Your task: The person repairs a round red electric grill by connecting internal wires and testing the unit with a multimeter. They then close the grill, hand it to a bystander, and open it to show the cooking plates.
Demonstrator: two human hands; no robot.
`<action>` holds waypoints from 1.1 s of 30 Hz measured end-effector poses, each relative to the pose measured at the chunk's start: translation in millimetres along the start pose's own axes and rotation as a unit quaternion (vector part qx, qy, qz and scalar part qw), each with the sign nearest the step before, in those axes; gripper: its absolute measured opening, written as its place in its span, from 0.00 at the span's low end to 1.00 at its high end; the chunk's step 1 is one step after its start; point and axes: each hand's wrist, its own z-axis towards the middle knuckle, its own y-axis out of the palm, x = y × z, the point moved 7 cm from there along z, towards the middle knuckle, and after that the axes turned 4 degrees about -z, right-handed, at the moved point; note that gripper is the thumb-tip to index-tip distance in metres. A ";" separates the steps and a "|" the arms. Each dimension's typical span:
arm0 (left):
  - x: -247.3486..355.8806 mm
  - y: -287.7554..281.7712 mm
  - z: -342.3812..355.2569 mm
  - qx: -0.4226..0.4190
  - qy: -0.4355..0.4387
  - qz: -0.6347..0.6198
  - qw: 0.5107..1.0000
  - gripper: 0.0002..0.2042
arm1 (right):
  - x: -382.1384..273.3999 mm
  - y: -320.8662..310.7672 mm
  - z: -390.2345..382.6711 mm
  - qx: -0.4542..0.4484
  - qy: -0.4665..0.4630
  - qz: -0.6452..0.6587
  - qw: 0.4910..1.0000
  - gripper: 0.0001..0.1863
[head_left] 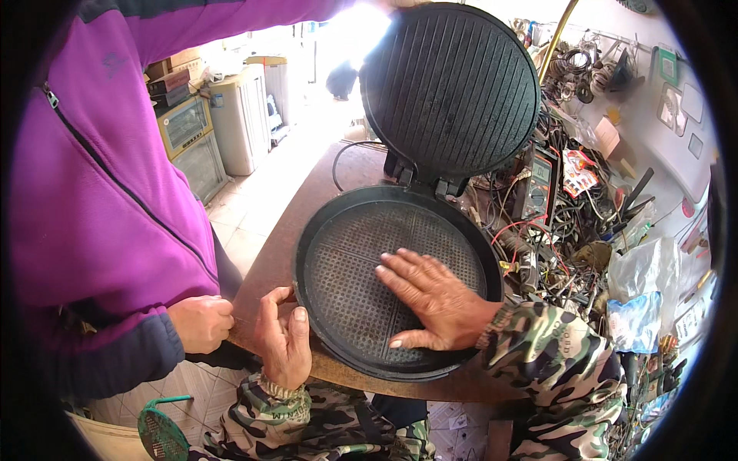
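Observation:
A round black electric griddle lies opened out on the brown table, its ribbed lid standing up at the back. The lower plate has a fine grid texture with lines across it. Flat on that plate rests my right hand, fingers spread and holding nothing. At the near left rim is my left hand, thumb up and apart from the bent index finger, which is close to or touching the rim. Its other fingers are mostly hidden. Both my sleeves are camouflage.
At left stands a person in a purple jacket, one hand at the lid's top, the other hand half closed by the table. Wires and tools crowd the right side, with a multimeter and plastic bags. A green mesh item sits below.

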 end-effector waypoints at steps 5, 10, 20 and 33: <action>0.4 -9.8 -1.1 0.016 0.047 0.101 0.994 0.17 | -18.0 19.4 22.7 -0.019 -0.044 -0.011 0.999 0.54; -7.5 -11.8 -5.1 0.014 0.003 0.078 0.997 0.16 | -16.2 33.0 23.2 -0.019 -0.038 -0.021 0.999 0.55; 2.9 -12.3 -3.4 0.014 -0.005 0.046 0.999 0.16 | -10.6 15.6 29.2 0.039 -0.045 -0.044 0.997 0.54; 0.0 -10.2 -3.0 0.020 -0.021 0.062 0.998 0.18 | 178.3 -122.0 78.4 0.221 0.131 -0.439 0.861 0.52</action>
